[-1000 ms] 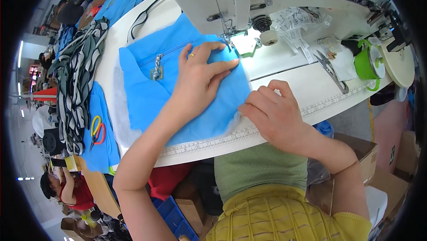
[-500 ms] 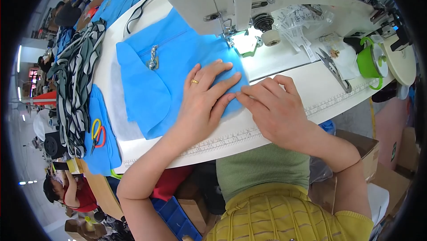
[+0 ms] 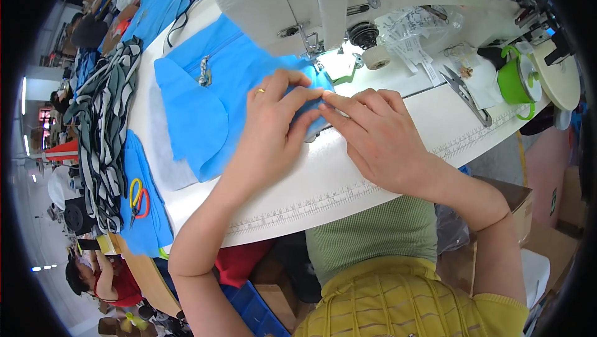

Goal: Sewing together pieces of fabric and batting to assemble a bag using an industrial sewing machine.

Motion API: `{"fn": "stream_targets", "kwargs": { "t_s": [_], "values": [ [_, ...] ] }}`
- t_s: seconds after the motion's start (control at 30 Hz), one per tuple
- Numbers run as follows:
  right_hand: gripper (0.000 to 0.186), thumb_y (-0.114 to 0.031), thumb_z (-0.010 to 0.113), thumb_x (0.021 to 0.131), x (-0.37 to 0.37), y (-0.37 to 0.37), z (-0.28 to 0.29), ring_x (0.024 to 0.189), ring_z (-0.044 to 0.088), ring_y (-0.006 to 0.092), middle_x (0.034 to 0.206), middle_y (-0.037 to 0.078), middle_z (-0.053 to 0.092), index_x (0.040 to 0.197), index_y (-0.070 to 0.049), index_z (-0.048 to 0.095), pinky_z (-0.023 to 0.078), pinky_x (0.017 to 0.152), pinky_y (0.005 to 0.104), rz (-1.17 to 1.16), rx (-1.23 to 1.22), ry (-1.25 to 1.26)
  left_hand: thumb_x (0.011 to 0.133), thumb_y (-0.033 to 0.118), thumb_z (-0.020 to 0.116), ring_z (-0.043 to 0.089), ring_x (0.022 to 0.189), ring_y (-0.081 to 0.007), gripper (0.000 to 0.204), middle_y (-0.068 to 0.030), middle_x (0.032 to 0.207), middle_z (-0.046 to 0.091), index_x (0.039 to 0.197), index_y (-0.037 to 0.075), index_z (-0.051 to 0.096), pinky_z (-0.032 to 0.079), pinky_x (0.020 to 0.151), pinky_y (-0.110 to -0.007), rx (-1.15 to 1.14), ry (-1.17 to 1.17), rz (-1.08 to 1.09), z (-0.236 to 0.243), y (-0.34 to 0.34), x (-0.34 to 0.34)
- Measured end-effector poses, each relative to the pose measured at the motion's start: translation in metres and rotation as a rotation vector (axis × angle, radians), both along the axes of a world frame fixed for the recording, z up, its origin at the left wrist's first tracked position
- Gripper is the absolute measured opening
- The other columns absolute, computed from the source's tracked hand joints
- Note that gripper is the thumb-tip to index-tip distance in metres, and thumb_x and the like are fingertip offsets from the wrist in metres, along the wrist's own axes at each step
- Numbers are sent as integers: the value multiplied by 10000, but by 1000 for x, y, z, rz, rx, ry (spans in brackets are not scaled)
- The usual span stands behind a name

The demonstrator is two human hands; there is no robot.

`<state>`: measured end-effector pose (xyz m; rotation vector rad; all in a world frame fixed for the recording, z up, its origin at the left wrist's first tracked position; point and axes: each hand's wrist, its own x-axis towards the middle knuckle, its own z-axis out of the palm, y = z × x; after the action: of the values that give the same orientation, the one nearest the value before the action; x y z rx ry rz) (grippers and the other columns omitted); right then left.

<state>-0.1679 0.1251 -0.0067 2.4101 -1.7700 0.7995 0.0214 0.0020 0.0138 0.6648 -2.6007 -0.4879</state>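
Observation:
A blue cloth piece with a zipper and a metal puller lies on the white sewing table, its far right corner by the needle area of a sewing machine. White fabric shows under its left side. My left hand, a ring on one finger, bends over the cloth's right part and grips it between thumb and fingers. At the cloth's right edge, the fingertips of my right hand pinch it, touching my left fingertips. The cloth between my fingers is mostly hidden.
Thread snips and a green cup stand right of the machine. Yellow-and-red scissors lie on blue cloth strips at left, beside hanging dark-and-white straps. A ruler strip runs along the front edge. Another person is at lower left.
Both hands have moved away from me, toward the machine, and slightly left. The blue cloth has shifted the same way, its right edge now bunched between my fingers.

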Motion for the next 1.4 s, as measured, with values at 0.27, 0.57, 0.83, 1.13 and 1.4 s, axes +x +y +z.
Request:
{"fn": "stream_targets", "kwargs": {
  "t_s": [0.27,0.57,0.83,1.13,1.4],
  "values": [
    [257,-14,649,817,-14,1,-4,1050,590,255,1145,67,657,1068,-57,684,438,920,410,-9,-62,-290,835,70,832,620,994,-255,250,-86,1035,635,1038,7,701,473,914,-329,436,69,49,5,1,2],
    [205,-26,668,809,-29,-24,-2,968,587,262,999,48,631,1004,-89,686,443,887,409,143,-67,-220,890,47,754,614,959,-312,97,-114,1006,651,973,25,708,488,842,-399,283,152,65,-2,6,-2],
    [290,-52,703,774,-25,-21,-1,997,567,248,1023,41,606,1062,-87,712,439,870,399,161,2,-152,923,11,698,604,923,-290,76,-90,984,654,987,51,687,431,832,-386,364,253,138,-11,9,-1],
    [378,-74,709,777,-25,-21,-1,984,547,244,1005,46,584,1155,-76,721,432,833,392,187,-12,-159,939,16,688,601,911,-276,53,-73,933,646,975,51,673,415,827,-372,293,157,118,-5,2,2],
    [439,-49,697,811,-21,-20,-1,894,507,230,1000,39,544,1247,-84,732,393,725,390,176,43,-137,929,-5,685,583,902,-227,188,-42,960,633,1078,88,753,385,882,-365,264,209,102,-9,4,2]
  ]
}}
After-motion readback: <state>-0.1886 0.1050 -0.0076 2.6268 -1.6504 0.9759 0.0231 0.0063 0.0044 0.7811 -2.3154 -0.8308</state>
